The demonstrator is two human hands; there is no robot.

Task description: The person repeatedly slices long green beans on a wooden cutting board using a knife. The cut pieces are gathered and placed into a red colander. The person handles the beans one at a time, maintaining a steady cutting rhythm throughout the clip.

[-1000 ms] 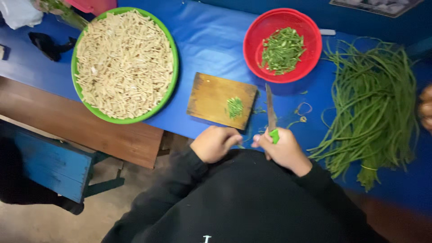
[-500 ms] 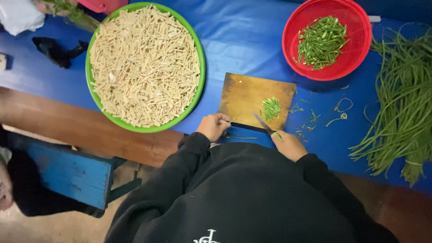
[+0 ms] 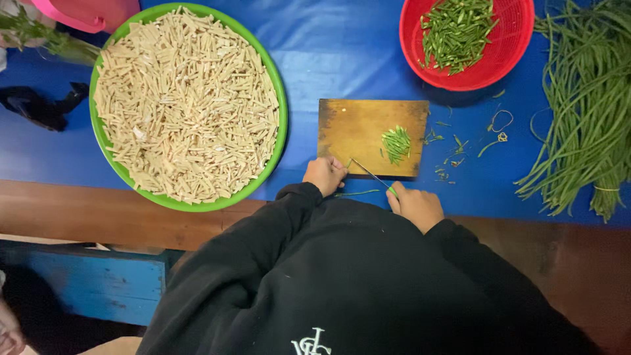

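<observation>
My left hand (image 3: 325,175) rests at the near left corner of a small wooden cutting board (image 3: 355,128), fingers closed on the end of a thin green bean (image 3: 357,193). My right hand (image 3: 414,205) grips a knife (image 3: 372,175) by its green handle; the blade points toward my left hand across the board's near edge. A small pile of chopped green beans (image 3: 396,143) lies on the board. Both arms wear black sleeves.
A large green bowl (image 3: 279,98) of pale cut sticks sits to the left. A red basket (image 3: 513,49) of chopped beans stands beyond the board. Several long uncut beans (image 3: 585,112) lie at right on the blue table cover (image 3: 342,46). Bean scraps (image 3: 453,154) lie scattered beside the board.
The view has shifted so everything sits further right and nearer. The knife, upright beside the board a second ago, now lies angled across the board's near edge toward my left hand.
</observation>
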